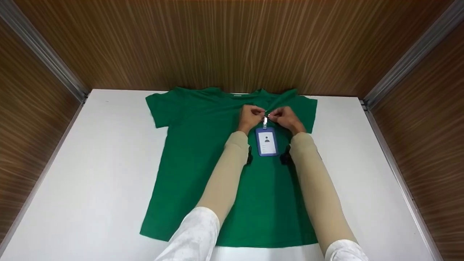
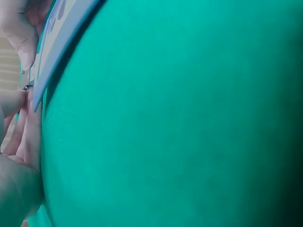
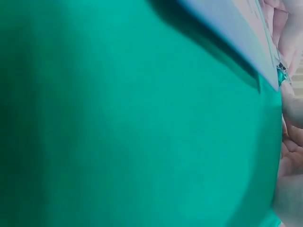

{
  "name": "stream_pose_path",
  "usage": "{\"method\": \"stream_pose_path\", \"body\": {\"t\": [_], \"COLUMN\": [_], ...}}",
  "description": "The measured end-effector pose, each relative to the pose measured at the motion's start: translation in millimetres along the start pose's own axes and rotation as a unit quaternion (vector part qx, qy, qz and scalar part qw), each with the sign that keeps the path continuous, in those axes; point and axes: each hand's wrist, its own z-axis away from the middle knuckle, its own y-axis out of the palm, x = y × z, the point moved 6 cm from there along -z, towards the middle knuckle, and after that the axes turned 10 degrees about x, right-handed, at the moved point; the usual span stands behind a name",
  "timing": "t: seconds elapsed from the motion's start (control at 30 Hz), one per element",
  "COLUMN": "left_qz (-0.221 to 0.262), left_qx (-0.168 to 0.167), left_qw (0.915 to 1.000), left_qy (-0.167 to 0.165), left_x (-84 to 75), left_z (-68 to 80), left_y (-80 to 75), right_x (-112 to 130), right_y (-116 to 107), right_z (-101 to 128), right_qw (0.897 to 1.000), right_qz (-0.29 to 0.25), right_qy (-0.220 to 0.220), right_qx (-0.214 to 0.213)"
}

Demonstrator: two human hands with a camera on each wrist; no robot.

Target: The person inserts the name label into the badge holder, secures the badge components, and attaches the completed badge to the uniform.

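Observation:
A green T-shirt lies flat on the white table, collar toward the far wall. On its chest lies a blue badge holder with a white ID card, topped by a metal clip. My left hand and right hand meet at the clip, fingers curled, pinching it and the shirt fabric just below the collar. In the left wrist view the badge holder's edge and the shirt fill the frame; the right wrist view shows the badge holder over the green cloth.
Wood-grain walls close in the table at the back and both sides, with metal corner strips. Bare white tabletop lies left and right of the shirt. Beige sleeves cover both forearms.

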Motion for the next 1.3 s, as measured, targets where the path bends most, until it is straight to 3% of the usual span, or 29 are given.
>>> {"method": "stream_pose_path", "body": {"t": [0.37, 0.8, 1.3], "left_qz": [0.0, -0.025, -0.044], "left_qx": [-0.019, -0.023, -0.013], "left_qw": [0.9995, 0.9991, 0.9971], "left_qy": [-0.026, -0.026, -0.061], "left_x": [5.7, 8.7, 7.7], "left_z": [4.7, 1.3, 1.3], "left_y": [-17.0, -17.7, -18.2], "right_x": [14, 16, 19], "right_y": [13, 18, 20], "right_z": [-11, -16, -15], "right_qw": [1.0, 0.999, 1.0], "right_qz": [0.017, 0.028, 0.019], "right_qy": [-0.004, -0.015, 0.006], "right_qx": [0.011, 0.018, 0.023]}}
